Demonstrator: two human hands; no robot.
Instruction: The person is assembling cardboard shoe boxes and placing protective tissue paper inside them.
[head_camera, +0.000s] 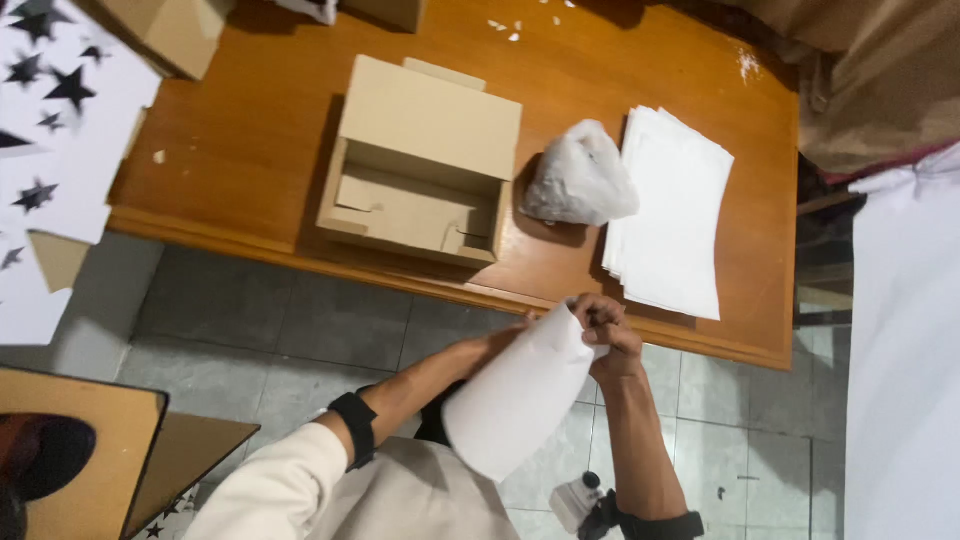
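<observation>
A white sheet of paper (520, 395), rolled into a loose cone, is pinched at its narrow top by both hands above the floor, just off the table (250, 150) edge. The right hand (608, 335) is closed on the tip; the left hand (535, 325) is mostly hidden behind the sheet, its grip unclear. If the pinch is loosened, the cone could spring open or be creased. At 12 o'clock lie a paper stack (672, 210), a crumpled plastic bag (578, 178) and, toward 11 o'clock, an open cardboard box (415, 165).
</observation>
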